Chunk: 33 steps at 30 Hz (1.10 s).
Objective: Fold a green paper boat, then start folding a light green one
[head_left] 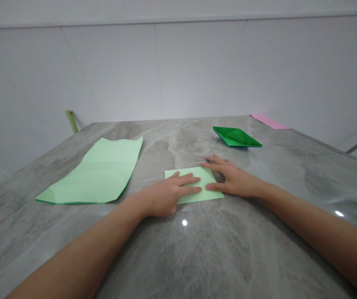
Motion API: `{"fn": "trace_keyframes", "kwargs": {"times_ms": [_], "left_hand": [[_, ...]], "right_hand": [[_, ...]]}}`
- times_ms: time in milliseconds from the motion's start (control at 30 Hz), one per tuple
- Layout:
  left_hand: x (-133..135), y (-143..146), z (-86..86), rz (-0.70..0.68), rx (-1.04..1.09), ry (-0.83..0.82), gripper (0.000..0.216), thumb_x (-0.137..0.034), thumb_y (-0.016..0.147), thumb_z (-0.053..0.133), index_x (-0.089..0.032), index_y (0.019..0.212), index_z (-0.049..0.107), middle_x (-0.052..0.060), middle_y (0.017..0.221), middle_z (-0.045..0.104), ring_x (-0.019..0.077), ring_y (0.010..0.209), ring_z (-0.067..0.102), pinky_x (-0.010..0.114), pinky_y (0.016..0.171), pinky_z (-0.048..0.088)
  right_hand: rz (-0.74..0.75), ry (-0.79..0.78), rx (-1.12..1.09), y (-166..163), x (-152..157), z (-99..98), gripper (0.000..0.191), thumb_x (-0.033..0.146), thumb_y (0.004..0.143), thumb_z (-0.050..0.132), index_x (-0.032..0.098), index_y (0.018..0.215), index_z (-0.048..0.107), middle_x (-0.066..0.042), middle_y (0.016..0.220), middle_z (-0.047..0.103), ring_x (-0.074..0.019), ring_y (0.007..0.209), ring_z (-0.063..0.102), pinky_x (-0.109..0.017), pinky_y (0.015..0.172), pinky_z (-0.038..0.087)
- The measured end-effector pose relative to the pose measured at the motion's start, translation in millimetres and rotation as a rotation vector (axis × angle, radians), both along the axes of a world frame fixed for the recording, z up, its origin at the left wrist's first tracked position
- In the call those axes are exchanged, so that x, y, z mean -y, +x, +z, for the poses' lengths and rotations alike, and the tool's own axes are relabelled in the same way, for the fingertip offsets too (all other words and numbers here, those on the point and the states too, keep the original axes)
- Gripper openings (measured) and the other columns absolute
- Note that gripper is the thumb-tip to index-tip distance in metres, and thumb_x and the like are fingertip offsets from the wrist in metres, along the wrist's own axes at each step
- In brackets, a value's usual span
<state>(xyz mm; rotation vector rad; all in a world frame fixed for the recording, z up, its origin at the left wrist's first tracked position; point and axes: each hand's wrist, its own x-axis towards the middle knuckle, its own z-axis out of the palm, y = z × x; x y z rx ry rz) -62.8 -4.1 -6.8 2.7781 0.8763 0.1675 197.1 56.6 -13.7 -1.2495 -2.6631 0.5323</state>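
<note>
Two hands [166, 197] [233, 179] across small paper [206, 176] edges, tabletop [212, 257] around

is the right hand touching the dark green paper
Apart: the head view shows a strip of table between the right hand and the dark green paper beyond it.

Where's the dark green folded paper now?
In the head view, the dark green folded paper lies right of centre on the table, beyond the right hand.

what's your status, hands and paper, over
Left hand on pale green paper; right hand at its right edge. Paper lying on table. Dark green folded paper beyond, apart from both hands.
</note>
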Motion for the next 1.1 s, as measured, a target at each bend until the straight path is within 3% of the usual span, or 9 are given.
{"fn": "trace_keyframes", "kwargs": {"times_ms": [167, 267, 367, 467, 633, 767, 867, 1000, 1100], "left_hand": [[-0.2, 0.1, -5.6, 0.040, -0.041, -0.022, 0.063, -0.006, 0.090, 0.039, -0.025, 0.150, 0.033, 0.006, 0.162, 0.020, 0.0262, 0.149, 0.017, 0.053, 0.119, 0.018], [4.0, 5.4, -6.0, 0.103, -0.103, 0.003, 0.052, -0.026, 0.102, 0.032, -0.024, 0.153, 0.026, 0.008, 0.163, 0.015, 0.0290, 0.149, 0.013, 0.054, 0.118, 0.016], [9.4, 13.6, -2.3, 0.189, -0.121, 0.032, 0.053, -0.040, 0.103, 0.032, -0.023, 0.153, 0.026, 0.009, 0.161, 0.020, 0.0312, 0.148, 0.018, 0.053, 0.116, 0.021], [11.1, 19.9, 4.9, 0.258, -0.049, 0.071, 0.044, -0.036, 0.105, 0.026, -0.021, 0.136, 0.054, 0.009, 0.149, 0.046, 0.0278, 0.132, 0.046, 0.048, 0.108, 0.036], [10.7, 21.7, 5.1, 0.142, 0.032, 0.137, 0.032, -0.025, 0.101, 0.042, -0.015, 0.120, 0.066, 0.012, 0.127, 0.064, 0.0247, 0.115, 0.058, 0.042, 0.102, 0.043], [20.4, 25.4, -6.0, 0.078, -0.049, 0.095, 0.049, -0.036, 0.103, 0.035, -0.014, 0.147, 0.038, 0.012, 0.157, 0.032, 0.0316, 0.146, 0.024, 0.052, 0.116, 0.024], [26.2, 30.0, -6.7, 0.096, -0.060, 0.033, 0.061, -0.046, 0.103, 0.029, -0.009, 0.152, 0.026, 0.015, 0.160, 0.022, 0.0314, 0.148, 0.018, 0.052, 0.117, 0.019], [27.3, 33.5, 3.8, 0.146, 0.050, 0.013, 0.047, -0.038, 0.105, 0.026, -0.015, 0.130, 0.059, 0.009, 0.144, 0.052, 0.0245, 0.129, 0.050, 0.040, 0.110, 0.035], [30.3, 34.6, 8.0, 0.077, 0.043, 0.015, 0.039, -0.031, 0.101, 0.040, -0.012, 0.131, 0.057, 0.011, 0.147, 0.049, 0.0275, 0.132, 0.046, 0.042, 0.112, 0.034]], "right_hand": [[0.059, -0.094, 0.035, 9.6, -1.8, 8.0, 0.108, 0.068, 0.069, 0.070, 0.018, 0.154, 0.025, -0.018, 0.162, 0.013, -0.0394, 0.148, 0.000, -0.064, 0.115, 0.004], [0.106, -0.065, 0.053, 7.3, 2.6, 10.5, 0.084, 0.057, 0.081, 0.065, 0.022, 0.151, 0.034, -0.013, 0.163, 0.007, -0.0397, 0.147, -0.001, -0.067, 0.113, 0.006], [0.140, 0.061, 0.041, -7.8, 14.5, 8.0, 0.045, 0.031, 0.096, 0.046, 0.024, 0.140, 0.052, -0.009, 0.159, 0.026, -0.0345, 0.147, 0.014, -0.069, 0.113, 0.010], [0.110, 0.114, 0.013, -24.8, 23.9, 2.5, 0.045, 0.015, 0.096, 0.036, 0.025, 0.136, 0.056, -0.009, 0.145, 0.050, -0.0299, 0.139, 0.039, -0.066, 0.113, 0.018], [-0.077, 0.129, 0.004, -28.0, 13.9, -3.0, 0.038, 0.023, 0.095, 0.044, 0.029, 0.128, 0.063, -0.006, 0.141, 0.055, -0.0362, 0.138, 0.040, -0.073, 0.110, 0.017], [-0.280, 0.135, 0.015, -20.4, 2.7, -4.4, 0.055, 0.039, 0.090, 0.056, 0.022, 0.142, 0.049, -0.013, 0.149, 0.045, -0.0403, 0.143, 0.028, -0.073, 0.109, 0.022], [-0.365, 0.138, 0.051, -19.1, 0.6, -5.2, 0.069, 0.051, 0.088, 0.057, 0.016, 0.145, 0.043, -0.019, 0.153, 0.037, -0.0431, 0.143, 0.025, -0.074, 0.108, 0.022], [-0.383, 0.107, 0.071, -18.8, -1.1, -4.1, 0.082, 0.060, 0.083, 0.059, 0.013, 0.148, 0.038, -0.021, 0.156, 0.030, -0.0443, 0.144, 0.020, -0.074, 0.108, 0.021], [-0.369, 0.109, 0.068, -17.0, -2.9, -2.8, 0.086, 0.060, 0.081, 0.062, 0.013, 0.148, 0.038, -0.022, 0.156, 0.029, -0.0449, 0.145, 0.019, -0.074, 0.107, 0.022]]}}
